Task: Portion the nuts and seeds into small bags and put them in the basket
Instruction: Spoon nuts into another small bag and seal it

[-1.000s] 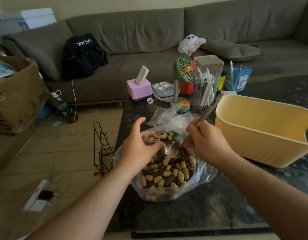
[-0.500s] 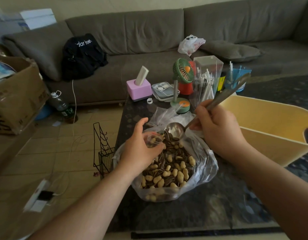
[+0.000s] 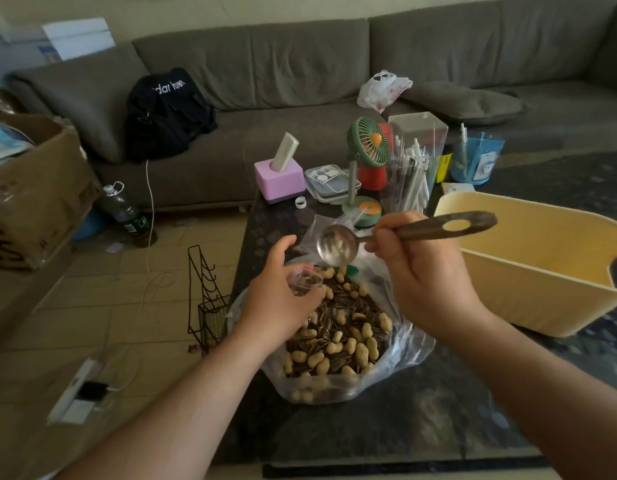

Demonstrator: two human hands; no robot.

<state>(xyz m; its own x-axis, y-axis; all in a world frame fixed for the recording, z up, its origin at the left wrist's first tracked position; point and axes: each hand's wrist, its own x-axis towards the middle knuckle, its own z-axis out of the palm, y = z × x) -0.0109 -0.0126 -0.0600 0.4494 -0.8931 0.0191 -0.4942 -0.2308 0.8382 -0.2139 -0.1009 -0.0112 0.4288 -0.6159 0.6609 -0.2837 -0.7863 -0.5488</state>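
Head view: left hand (image 3: 279,299) clutching small bag (image 3: 305,284), right hand (image 3: 425,271) gripping spoon (image 3: 338,249), above big bag (image 3: 338,341) of peanuts and seeds, left of empty yellow basket (image 3: 542,289).

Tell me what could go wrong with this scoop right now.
The spoon in the right hand hangs above and beside the small bag that the left hand holds, so seeds may miss its narrow mouth. Misses would probably land in the big bag, though some could scatter onto the table.

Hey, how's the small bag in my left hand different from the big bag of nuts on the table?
The small bag is gripped in the left hand; the big bag rests on the table. The small bag holds few seeds; the big bag holds a heap of peanuts and seeds. Both are clear plastic, open on top.
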